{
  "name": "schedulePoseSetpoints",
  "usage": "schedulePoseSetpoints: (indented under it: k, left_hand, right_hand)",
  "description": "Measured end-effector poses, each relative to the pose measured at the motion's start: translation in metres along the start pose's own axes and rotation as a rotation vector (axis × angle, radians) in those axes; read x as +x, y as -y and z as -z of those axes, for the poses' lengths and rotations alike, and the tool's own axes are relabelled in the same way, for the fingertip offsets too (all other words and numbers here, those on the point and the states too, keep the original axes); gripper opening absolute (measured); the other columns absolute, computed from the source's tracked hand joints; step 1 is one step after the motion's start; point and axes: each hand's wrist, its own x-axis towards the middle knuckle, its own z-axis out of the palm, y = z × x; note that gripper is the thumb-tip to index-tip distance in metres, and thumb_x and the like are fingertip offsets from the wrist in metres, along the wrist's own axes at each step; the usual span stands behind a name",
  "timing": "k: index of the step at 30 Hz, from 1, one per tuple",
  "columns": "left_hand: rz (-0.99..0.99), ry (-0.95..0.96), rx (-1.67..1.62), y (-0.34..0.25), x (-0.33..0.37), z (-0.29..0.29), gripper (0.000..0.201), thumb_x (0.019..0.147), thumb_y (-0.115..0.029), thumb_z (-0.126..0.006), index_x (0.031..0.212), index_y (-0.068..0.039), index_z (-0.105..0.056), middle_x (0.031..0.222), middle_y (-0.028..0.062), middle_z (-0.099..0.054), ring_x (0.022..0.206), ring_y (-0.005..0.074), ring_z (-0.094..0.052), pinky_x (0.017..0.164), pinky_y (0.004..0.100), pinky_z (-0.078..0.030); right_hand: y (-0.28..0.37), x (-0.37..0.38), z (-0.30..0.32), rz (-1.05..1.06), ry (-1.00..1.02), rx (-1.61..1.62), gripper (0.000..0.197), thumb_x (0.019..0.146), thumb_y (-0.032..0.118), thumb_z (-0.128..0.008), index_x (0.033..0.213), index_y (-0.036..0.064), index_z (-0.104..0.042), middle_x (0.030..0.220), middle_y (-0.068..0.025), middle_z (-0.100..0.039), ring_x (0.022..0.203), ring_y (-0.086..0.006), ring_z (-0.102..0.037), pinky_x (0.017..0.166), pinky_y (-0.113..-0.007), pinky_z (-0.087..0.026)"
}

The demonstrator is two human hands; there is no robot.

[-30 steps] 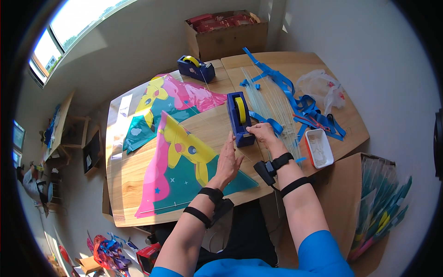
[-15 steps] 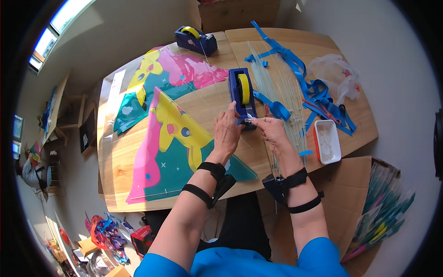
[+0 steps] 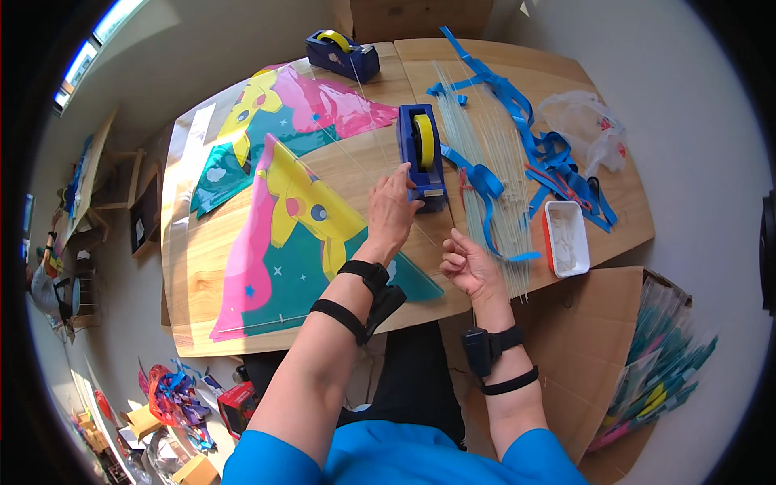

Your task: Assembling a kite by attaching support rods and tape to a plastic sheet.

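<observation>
Wooden table (image 3: 194, 275): tape dispenser (image 3: 421, 162), cutter (image 3: 434, 194) toward 6 o'clock, presumably for reach; triangular printed sheet (image 3: 311, 263) at its 8 o'clock. Left hand (image 3: 391, 208) touches dispenser's side, likely steadying; can't tell if gripping. Right hand (image 3: 470, 267), 5 o'clock, fingertips narrow; can't tell if holding anything.

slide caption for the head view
Left hand at a blue tape dispenser on a wooden table, right hand apart.

The left hand (image 3: 391, 212) hides some of the nearer blue tape dispenser (image 3: 425, 175), the far cardboard box (image 3: 414, 18) is cut off at the top edge, and whether the right hand (image 3: 470, 268) pinches anything is too small to tell.
</observation>
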Motion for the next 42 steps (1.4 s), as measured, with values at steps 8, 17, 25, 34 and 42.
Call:
schedulePoseSetpoints:
  k: [8,17,25,34,42]
  left_hand:
    - [0.004,0.001,0.014,0.004,0.0,0.001,0.07,0.067,-0.006,-0.077,0.129,-0.006,-0.046,0.101,0.0038,-0.062,0.104,0.0253,-0.055,0.092,0.0391,-0.039]
    - [0.006,0.006,0.025,0.005,0.001,0.005,0.068,0.066,-0.007,-0.078,0.127,-0.007,-0.048,0.099,0.0035,-0.063,0.103,0.0251,-0.055,0.089,0.039,-0.04]
    - [0.001,0.016,0.017,0.005,0.001,0.005,0.066,0.066,-0.006,-0.077,0.126,-0.007,-0.049,0.1,0.0045,-0.063,0.103,0.0251,-0.055,0.088,0.0393,-0.04]
    - [0.016,0.019,0.008,0.004,0.003,0.003,0.065,0.066,-0.006,-0.077,0.125,-0.006,-0.049,0.1,0.0048,-0.064,0.103,0.0253,-0.055,0.088,0.0394,-0.04]
    - [0.014,0.014,0.003,0.005,0.002,0.004,0.065,0.066,-0.006,-0.077,0.125,-0.006,-0.049,0.1,0.0045,-0.064,0.103,0.0253,-0.056,0.088,0.0396,-0.04]
  right_hand:
    - [0.009,-0.003,-0.023,0.917,-0.289,-1.189,0.025,0.086,0.021,-0.068,0.099,-0.0002,-0.068,0.083,-0.001,-0.062,0.061,-0.0099,-0.05,0.061,-0.025,-0.045]
    - [0.038,0.018,-0.057,0.46,-0.064,-1.02,0.024,0.082,0.023,-0.072,0.093,0.0012,-0.069,0.065,0.0031,-0.057,0.06,-0.0089,-0.049,0.059,-0.023,-0.041]
    - [0.036,0.014,-0.037,0.215,-0.105,-1.028,0.019,0.085,0.026,-0.071,0.084,0.0085,-0.065,0.066,0.0081,-0.05,0.055,-0.002,-0.043,0.049,-0.015,-0.03]
    - [0.043,0.023,-0.05,0.495,-0.124,-0.99,0.022,0.082,0.025,-0.074,0.088,0.0038,-0.069,0.069,0.0059,-0.054,0.059,-0.0025,-0.042,0.054,-0.017,-0.03]
    - [0.04,0.013,-0.066,0.315,-0.018,-0.722,0.015,0.083,0.019,-0.073,0.083,0.0048,-0.067,0.062,0.0068,-0.049,0.053,-0.0015,-0.041,0.047,-0.016,-0.029]
